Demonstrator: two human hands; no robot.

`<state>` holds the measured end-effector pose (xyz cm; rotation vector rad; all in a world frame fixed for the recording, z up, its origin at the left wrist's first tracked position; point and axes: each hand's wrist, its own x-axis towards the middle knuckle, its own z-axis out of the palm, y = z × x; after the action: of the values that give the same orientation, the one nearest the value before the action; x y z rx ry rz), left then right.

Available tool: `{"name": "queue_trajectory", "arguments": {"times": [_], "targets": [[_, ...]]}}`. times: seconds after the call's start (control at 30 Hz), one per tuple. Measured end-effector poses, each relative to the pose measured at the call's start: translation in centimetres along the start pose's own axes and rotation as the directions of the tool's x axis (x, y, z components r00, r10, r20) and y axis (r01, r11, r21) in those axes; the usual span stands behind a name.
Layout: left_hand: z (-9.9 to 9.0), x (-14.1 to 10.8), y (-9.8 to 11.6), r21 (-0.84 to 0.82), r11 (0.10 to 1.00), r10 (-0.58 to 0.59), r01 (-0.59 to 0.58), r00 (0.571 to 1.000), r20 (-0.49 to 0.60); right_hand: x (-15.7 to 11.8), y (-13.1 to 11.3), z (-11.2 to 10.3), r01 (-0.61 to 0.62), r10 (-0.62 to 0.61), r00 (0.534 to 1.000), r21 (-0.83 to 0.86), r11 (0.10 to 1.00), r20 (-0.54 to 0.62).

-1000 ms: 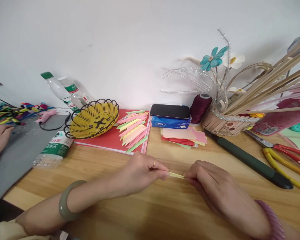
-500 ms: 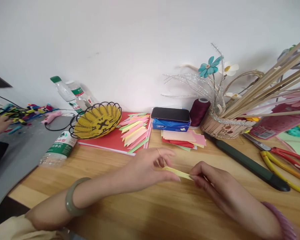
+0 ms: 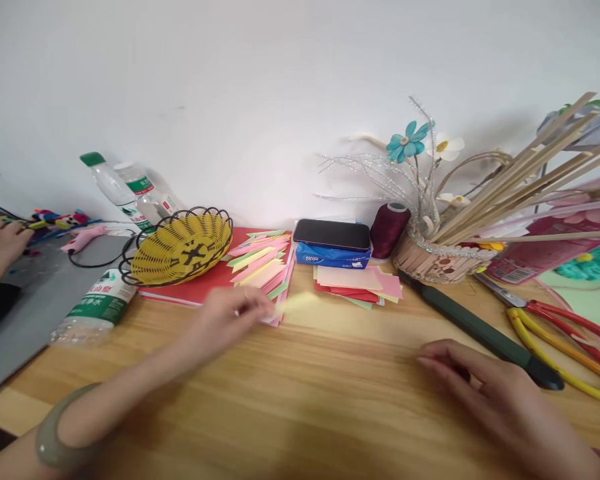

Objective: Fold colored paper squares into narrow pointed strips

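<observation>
My left hand (image 3: 233, 313), blurred by motion, pinches one end of a folded yellow paper strip (image 3: 297, 305). The strip points right, just in front of the pile of folded paper pieces (image 3: 263, 263) in pink, green and yellow. That pile lies on a red sheet (image 3: 175, 291). My right hand (image 3: 485, 387) is over the wooden table at the right, its thumb and forefinger tips close together with nothing visible between them. Beyond it, to the left, is a stack of flat paper slips (image 3: 353, 279) in pink, red, yellow and green.
A yellow woven basket (image 3: 185, 250) and a lying bottle (image 3: 97, 303) are at left. Behind the slips, a phone (image 3: 331, 233) rests on a blue tissue pack (image 3: 333, 255) beside a thread spool (image 3: 389, 230). Scissors (image 3: 565, 320) lie right. Another person's hand (image 3: 3, 247) is far left.
My left hand has moved left with the yellow strip towards the folded pile. My right hand has let go of the strip and now lies farther right. The view has shifted slightly.
</observation>
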<state>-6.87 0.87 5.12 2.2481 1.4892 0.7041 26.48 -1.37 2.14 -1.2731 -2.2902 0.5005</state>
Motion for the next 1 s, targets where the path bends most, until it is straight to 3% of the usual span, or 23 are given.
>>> {"name": "queue_trajectory", "arguments": {"times": [0.07,0.13,0.23,0.3,0.37,0.43,0.5,0.67,1.0], "targets": [[-1.0,1.2,-2.3,0.300,0.943,-0.047,0.141,0.953,-0.301,0.9,0.9,0.5,0.104,-0.110,0.993,-0.121,0.987,-0.041],[-1.3,2.7,-3.7,0.381,0.908,-0.031,0.176,0.933,-0.358,2.2,1.1,1.3,0.172,-0.176,0.984,-0.175,0.969,-0.006],[-0.7,4.1,-3.7,0.458,0.875,0.058,0.156,0.906,-0.420,4.7,0.8,2.4,0.209,-0.203,0.978,-0.176,0.962,0.050],[0.1,4.4,-2.6,0.576,0.817,0.297,0.009,0.850,-0.435,6.0,0.6,2.6,0.239,-0.225,0.969,-0.170,0.956,0.100],[1.0,4.4,-1.3,0.610,0.764,0.488,-0.209,0.806,-0.335,6.9,0.7,2.4,0.268,-0.245,0.958,-0.162,0.950,0.147],[1.9,4.3,-0.2,0.559,0.754,0.552,-0.346,0.794,-0.253,7.4,0.8,2.2,0.289,-0.260,0.948,-0.159,0.944,0.184],[2.7,4.2,0.5,0.478,0.776,0.542,-0.412,0.823,-0.170,7.6,1.0,2.0,0.304,-0.268,0.940,-0.163,0.939,0.210],[4.8,4.5,1.2,0.254,0.882,0.405,-0.398,0.914,0.025,7.1,1.1,2.3,0.312,-0.267,0.939,-0.207,0.927,0.218],[7.9,4.3,2.3,0.179,0.901,0.354,-0.395,0.909,0.220,8.3,0.4,1.3,0.387,-0.301,0.898,-0.251,0.887,0.321]]}}
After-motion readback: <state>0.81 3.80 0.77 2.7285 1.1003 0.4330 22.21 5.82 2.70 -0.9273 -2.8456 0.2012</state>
